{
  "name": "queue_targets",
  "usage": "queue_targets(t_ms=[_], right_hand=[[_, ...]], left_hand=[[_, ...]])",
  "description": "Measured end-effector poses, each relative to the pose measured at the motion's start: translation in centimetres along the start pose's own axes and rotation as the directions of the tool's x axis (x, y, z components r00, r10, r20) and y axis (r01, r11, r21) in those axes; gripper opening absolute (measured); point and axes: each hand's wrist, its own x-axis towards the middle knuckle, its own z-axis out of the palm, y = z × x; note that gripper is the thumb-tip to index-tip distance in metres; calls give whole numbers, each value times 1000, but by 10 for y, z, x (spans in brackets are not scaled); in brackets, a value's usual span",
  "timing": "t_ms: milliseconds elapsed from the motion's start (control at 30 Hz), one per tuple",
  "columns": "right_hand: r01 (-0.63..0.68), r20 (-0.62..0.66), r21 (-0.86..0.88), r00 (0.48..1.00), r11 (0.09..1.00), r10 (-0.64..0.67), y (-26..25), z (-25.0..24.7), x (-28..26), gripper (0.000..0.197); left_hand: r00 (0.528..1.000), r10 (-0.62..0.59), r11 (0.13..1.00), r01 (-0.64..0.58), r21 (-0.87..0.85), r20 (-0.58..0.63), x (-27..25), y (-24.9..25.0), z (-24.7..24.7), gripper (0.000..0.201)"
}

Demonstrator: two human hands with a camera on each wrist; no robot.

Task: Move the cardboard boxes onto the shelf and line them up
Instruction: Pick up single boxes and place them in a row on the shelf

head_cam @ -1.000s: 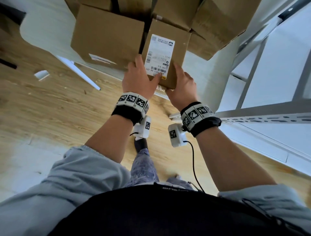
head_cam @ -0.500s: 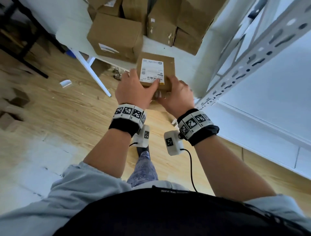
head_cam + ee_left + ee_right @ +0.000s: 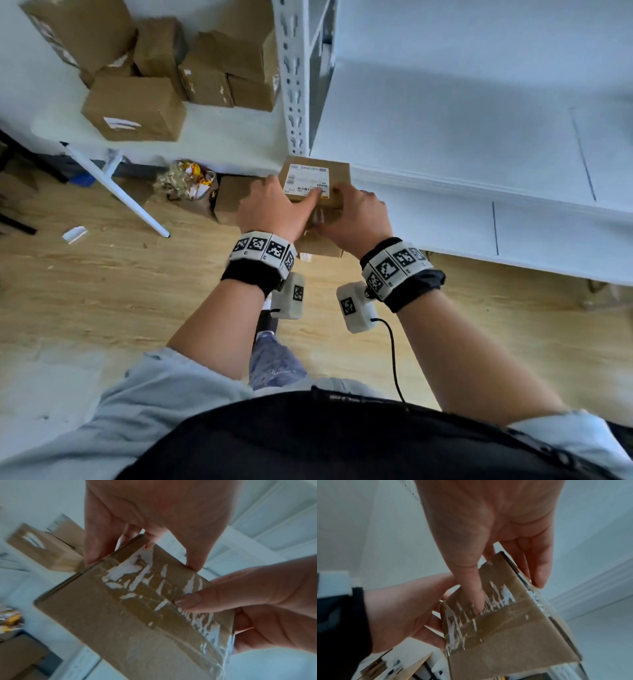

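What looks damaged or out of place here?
The small box, held by the left hand and right hand, has wrinkled tape with torn white paper scraps. A crumpled wrapper lies on the floor under the table.

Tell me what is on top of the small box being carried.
A white shipping label covers most of the top of the small box. The left hand thumb lies over the label's near edge, hiding part of its print. The right hand grips the other side.

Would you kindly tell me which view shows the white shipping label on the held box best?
The head view: the shipping label faces that camera on top of the box. Both wrist views look from underneath and show only the box's taped brown side, no label.
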Motion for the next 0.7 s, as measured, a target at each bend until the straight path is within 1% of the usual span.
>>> queue_targets(t_ms=[67, 233, 333, 400, 433, 533, 600, 700], right_hand=[[-49, -46, 17, 998, 999, 50, 19, -28, -14, 52], [-158, -171, 121, 969, 980, 177, 59, -84, -33, 54], [-222, -258, 211, 927, 952, 274, 85, -105, -35, 57], [-257, -320, 245, 889, 935, 328, 103, -118, -33, 55], [-260, -334, 250, 881, 933, 335, 106, -120, -33, 55], [-320, -391, 289, 821, 902, 416, 138, -136, -25, 53], [-381, -405, 311, 776, 871, 484, 159, -149, -17, 50], [-460, -417, 342, 708, 820, 570, 186, -168, -4, 46]], left_hand=[[998, 59, 998, -59, -3, 7, -15, 33, -6, 83], [977, 211, 975, -209, -74, 14, -30, 110, -21, 77], [967, 253, 952, -243, -186, 34, -29, 155, -19, 79], [955, 294, 922, -277, -272, 23, -23, 187, -9, 76], [952, 305, 909, -288, -300, 12, -22, 194, -6, 74], [920, 392, 853, -355, -383, 20, -9, 241, 15, 70], [894, 438, 824, -359, -438, 91, 1, 275, 27, 74], [851, 455, 817, -282, -503, 262, 14, 326, 42, 82]])
